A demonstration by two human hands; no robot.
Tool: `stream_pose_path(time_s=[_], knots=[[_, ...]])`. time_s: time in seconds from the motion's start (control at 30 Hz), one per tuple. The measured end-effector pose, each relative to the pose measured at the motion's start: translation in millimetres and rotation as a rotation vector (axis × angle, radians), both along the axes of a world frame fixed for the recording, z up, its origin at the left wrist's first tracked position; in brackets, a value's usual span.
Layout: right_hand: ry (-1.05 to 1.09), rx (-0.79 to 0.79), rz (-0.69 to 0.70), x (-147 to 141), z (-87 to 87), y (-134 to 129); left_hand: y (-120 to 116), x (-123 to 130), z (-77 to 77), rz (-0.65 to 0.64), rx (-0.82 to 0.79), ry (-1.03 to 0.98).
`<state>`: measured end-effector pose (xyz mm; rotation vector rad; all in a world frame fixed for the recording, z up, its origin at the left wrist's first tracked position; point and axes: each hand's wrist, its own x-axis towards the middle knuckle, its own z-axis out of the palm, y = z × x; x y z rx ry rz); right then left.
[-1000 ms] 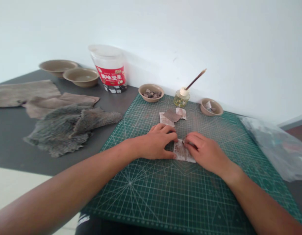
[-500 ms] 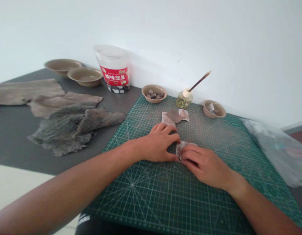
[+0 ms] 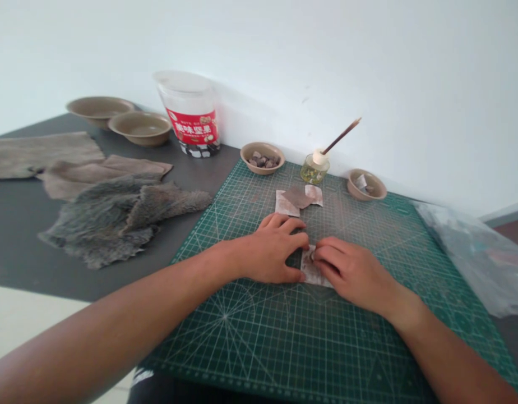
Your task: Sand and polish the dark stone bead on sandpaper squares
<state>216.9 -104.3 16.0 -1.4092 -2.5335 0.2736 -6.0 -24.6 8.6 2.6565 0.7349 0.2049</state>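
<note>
A pale, stained square piece [image 3: 315, 275] lies flat on the green cutting mat [image 3: 280, 336]. My left hand [image 3: 278, 249] rests on the mat with fingers apart, its thumb and a fingertip at the piece's left edge. The fingers of my right hand [image 3: 351, 266] are pinched together on the piece; what they hold, if anything, is too small to tell. Behind my left hand lie a grey-brown scrap [image 3: 297, 197] and two pale pieces [image 3: 287, 203] [image 3: 314, 194], partly overlapping.
Along the wall stand a bowl of dark chunks [image 3: 263, 159], a glass jar with a brush [image 3: 315, 168], a small bowl [image 3: 366, 185] and a plastic tub [image 3: 189, 115]. Grey fur [image 3: 111, 219], tan hides [image 3: 44, 151] and two bowls [image 3: 141, 128] lie left; a plastic bag [image 3: 477, 252] right.
My right fingers have moved slightly up on the piece, and more of its lower part now shows. My left hand has barely moved. The whole view has shifted slightly.
</note>
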Motion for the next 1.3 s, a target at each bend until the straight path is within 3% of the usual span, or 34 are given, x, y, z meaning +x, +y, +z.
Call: stream_pose_path(time_s=[0.07, 0.2, 0.37, 0.5, 0.67, 0.8, 0.87, 1.0, 1.13, 1.3], knots=[[0.008, -0.023, -0.026, 1.5, 0.6, 0.2, -0.5, 0.2, -0.7, 0.005, -0.008, 0.001], [0.019, -0.07, 0.07, 1.8, 0.7, -0.1, -0.5, 0.4, -1.3, 0.003, -0.018, 0.004], [0.027, -0.047, -0.08, 4.6, 0.5, 1.3, -0.2, 0.5, -0.7, 0.013, -0.014, 0.011], [0.061, -0.111, 0.035, 0.3, -0.5, 2.1, 0.2, 0.4, -0.9, -0.006, -0.013, 0.007], [0.024, -0.091, -0.08, 7.5, 5.0, 5.6, 0.5, 0.2, -2.4, 0.014, -0.009, 0.007], [0.056, -0.224, 0.095, 10.0, 7.1, 3.0, 0.4, 0.4, -1.6, 0.0, -0.016, 0.007], [0.059, -0.176, 0.101, 7.4, 5.4, 3.3, 0.4, 0.4, -1.3, 0.0, -0.011, 0.007], [0.074, -0.115, -0.014, 6.7, 3.6, 5.9, 0.2, 0.1, -1.1, 0.004, -0.012, 0.015], [0.104, -0.176, 0.111, 7.3, 2.3, 3.8, -0.4, 0.0, 0.2, -0.012, -0.016, 0.006], [0.099, -0.055, -0.019, 10.2, 1.8, 4.1, -0.4, -0.1, 1.5, 0.001, -0.023, 0.009]])
